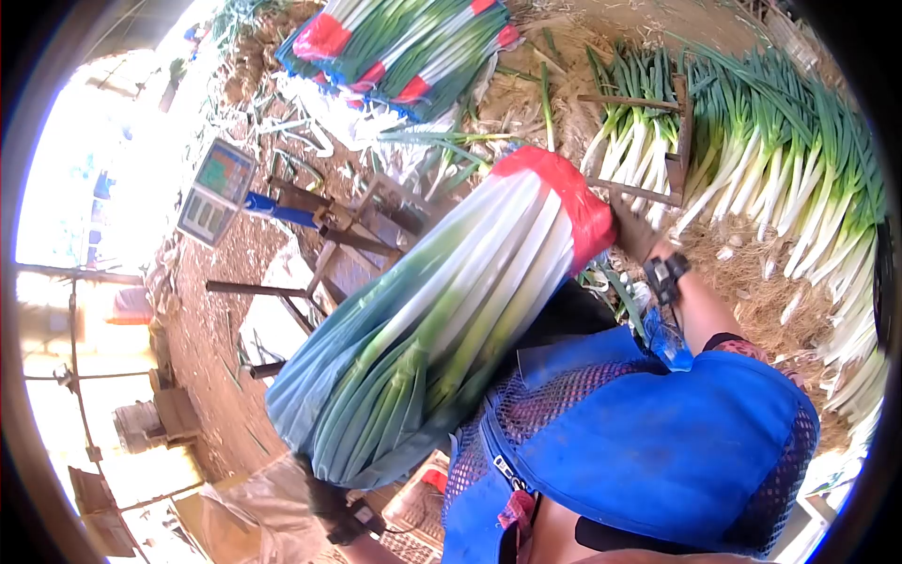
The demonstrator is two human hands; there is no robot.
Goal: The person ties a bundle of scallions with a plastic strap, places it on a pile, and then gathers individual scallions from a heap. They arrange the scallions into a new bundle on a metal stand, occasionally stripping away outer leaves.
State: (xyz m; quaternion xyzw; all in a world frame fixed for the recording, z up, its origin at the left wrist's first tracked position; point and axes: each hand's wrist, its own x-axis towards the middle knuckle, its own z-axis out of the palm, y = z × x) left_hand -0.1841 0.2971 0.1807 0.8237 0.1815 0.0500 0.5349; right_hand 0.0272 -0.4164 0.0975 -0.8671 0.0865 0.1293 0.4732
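Observation:
A long clear plastic bag of green onions (442, 329), with a red band (566, 202) at its white-stem end, lies slantwise in front of my body, held up between both hands. My gloved left hand (327, 503) grips the bluish, leafy end at the lower left, its fingers partly hidden by the bag. At the red end, my gloved right hand (639, 230) holds the bag from the side, with the fingertips out of sight. Just beyond the bag stands a scale (218, 193) with a display on a blue post.
More bagged green onions (404, 47) are stacked at the top. Loose green onions (761, 150) lie in a long row at the right, beside a metal frame (678, 141). A metal stand (329, 249) stands behind the bag. Scraps litter the dirt floor (211, 348).

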